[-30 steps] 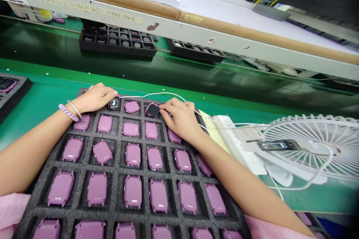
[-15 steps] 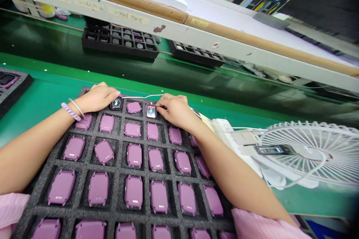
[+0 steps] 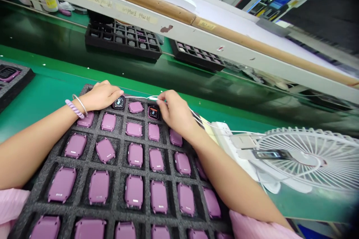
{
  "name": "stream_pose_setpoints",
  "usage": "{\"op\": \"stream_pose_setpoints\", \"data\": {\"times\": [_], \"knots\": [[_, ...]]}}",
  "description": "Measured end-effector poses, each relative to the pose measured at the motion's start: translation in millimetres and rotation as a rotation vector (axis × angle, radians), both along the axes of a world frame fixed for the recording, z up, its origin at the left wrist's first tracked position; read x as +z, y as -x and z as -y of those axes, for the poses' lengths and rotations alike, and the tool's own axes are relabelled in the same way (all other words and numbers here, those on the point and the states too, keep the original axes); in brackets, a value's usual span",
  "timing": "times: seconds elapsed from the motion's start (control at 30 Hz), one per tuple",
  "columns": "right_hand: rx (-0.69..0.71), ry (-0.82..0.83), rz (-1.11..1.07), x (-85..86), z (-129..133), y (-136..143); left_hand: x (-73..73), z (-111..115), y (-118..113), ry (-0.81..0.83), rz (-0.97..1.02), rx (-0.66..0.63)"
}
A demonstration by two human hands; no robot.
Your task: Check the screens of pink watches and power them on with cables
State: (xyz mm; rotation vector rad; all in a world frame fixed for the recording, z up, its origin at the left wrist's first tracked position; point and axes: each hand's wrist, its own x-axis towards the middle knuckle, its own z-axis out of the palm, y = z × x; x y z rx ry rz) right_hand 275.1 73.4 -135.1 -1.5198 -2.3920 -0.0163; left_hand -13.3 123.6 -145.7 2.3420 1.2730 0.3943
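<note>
The big black foam tray [image 3: 84, 164] lies on the green bench [image 3: 42, 93] right in front of you; almost every pocket holds one purple watch body lying face down [image 3: 134, 190]; two watches in the far row lie face up with their screens lit. Your left hand [image 3: 101, 95] rests on the far left of the tray; its fingertips touch the lit watch with the round dial [image 3: 119, 102]; the grip is loose, fingers curled, not closed around it. Your right hand [image 3: 175, 112] sits just beside the second lit watch [image 3: 153, 112], which shows a small orange and dark screen; its fingers pinch the thin white cable [image 3: 140, 97] that runs along the far edge of the tray; the grip is narrow, holding the cable. Two more black trays [image 3: 123, 41] stand further back on the dark belt; their pockets hold small parts. A white fan [image 3: 308, 157] lies to your right.
</note>
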Motion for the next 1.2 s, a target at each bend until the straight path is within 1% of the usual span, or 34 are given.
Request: {"op": "stream_pose_setpoints", "data": {"times": [0.03,0.1,0.17,0.23,0.33,0.43,0.47,0.5,0.53,0.67,0.73,0.83,0.9,1.0,1.07,1.13,1.2], "knots": [[0.08,0.036,-0.024,-0.1,-1.9,4.2,0.7,0.6,-1.0,0.002,-0.021,0.001],[0.236,0.13,0.001,1.8,-7.3,14.2,2.6,2.1,-3.1,0.006,-0.07,0.002],[0.323,0.223,0.094,6.8,-13.4,24.9,4.6,3.8,-4.7,0.007,-0.109,0.003],[0.324,0.282,0.197,13.6,-18.3,35.3,6.3,5.5,-5.4,0.004,-0.113,0.009],[0.227,0.282,0.278,22.2,-20.9,48.8,8.1,8.0,-5.4,0.007,-0.092,0.021],[0.064,0.269,0.265,26.0,-18.8,55.1,9.0,9.5,-5.2,0.011,-0.081,0.026],[0.029,0.285,0.243,26.6,-17.7,54.5,8.9,9.5,-5.2,0.01,-0.079,0.022],[0.023,0.319,0.201,27.0,-16.5,52.5,8.8,9.2,-5.2,0.009,-0.077,0.019],[0.05,0.365,0.138,27.3,-15.6,49.1,8.4,8.8,-5.2,0.008,-0.076,0.014],[0.254,0.513,-0.169,25.0,-15.5,28.1,6.7,6.4,-5.6,0.015,-0.094,0.014],[0.325,0.502,-0.2,20.8,-17.8,19.3,6.1,5.9,-5.6,0.021,-0.102,0.012],[0.39,0.363,-0.132,13.2,-21.6,13.8,5.9,5.6,-5.1,0.021,-0.111,0.001],[0.412,0.271,-0.057,10.6,-22.4,13.6,6.0,4.8,-4.3,0.022,-0.113,0.002],[0.425,0.232,-0.002,12.6,-19.6,14.4,5.9,2.2,-2.5,0.029,-0.082,0.005],[0.43,0.259,-0.067,15.1,-16.9,14.8,5.3,0.6,-1.3,0.057,-0.01,-0.016],[0.414,0.3,-0.151,14.9,-16.0,15.4,3.5,0.0,-0.7,0.109,0.108,-0.015],[0.351,0.294,-0.15,10.6,-17.6,16.4,0.4,0.6,-0.7,0.139,0.243,0.054]]}}
